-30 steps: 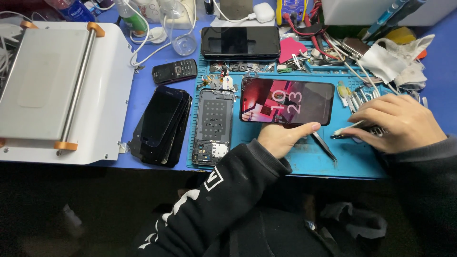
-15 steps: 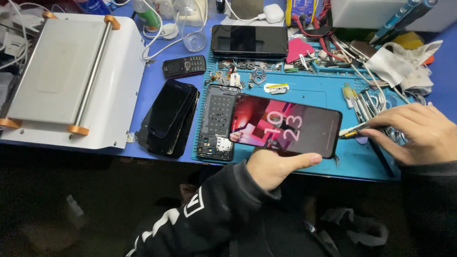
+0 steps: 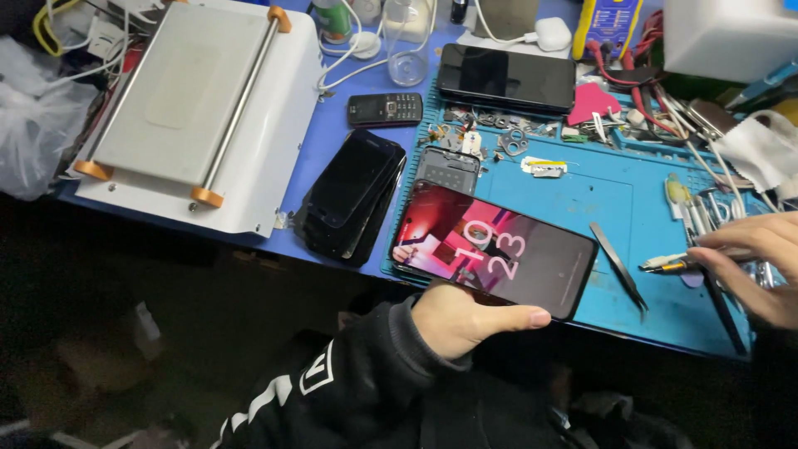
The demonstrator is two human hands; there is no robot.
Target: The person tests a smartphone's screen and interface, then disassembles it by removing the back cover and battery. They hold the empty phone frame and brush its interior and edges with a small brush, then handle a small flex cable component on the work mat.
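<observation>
One view (head cam): both hands of the person in frame, bench seen from above.
Step in hand: judged as a mid-repair screen check. Lit black slab smartphone with red-pink wallpaper [image 3: 495,249] is held up off the bench while the other hand goes among the tools.
Phone place: centre of frame, just above the front edge of the blue silicone work mat [image 3: 582,195], tilted, screen up; its upper-left corner overlaps an opened black phone body with bare internals [image 3: 449,170].
Left hand [image 3: 465,320]: lower centre, black sleeve w/ white print; palm under the phone's near long edge, thumb along that edge. Grip: grasping the phone from below, fingers hidden under it.
Right hand [image 3: 748,266]: right edge of frame, fingers curled down over a thin yellow-tipped metal tool [image 3: 669,263]; touching it, but whether it's pinched tight I can't tell.
Next move calls for: judged, a firm pinch on the slim tool w/o knocking the black fine-point tweezers [image 3: 619,266] lying just beside, phone kept level.
Around: stack of dark phones [image 3: 349,195] centre-left; white-and-grey flat machine w/ orange-capped bar [image 3: 195,108] upper left; small black keypad phone [image 3: 384,108] above the stack.
</observation>
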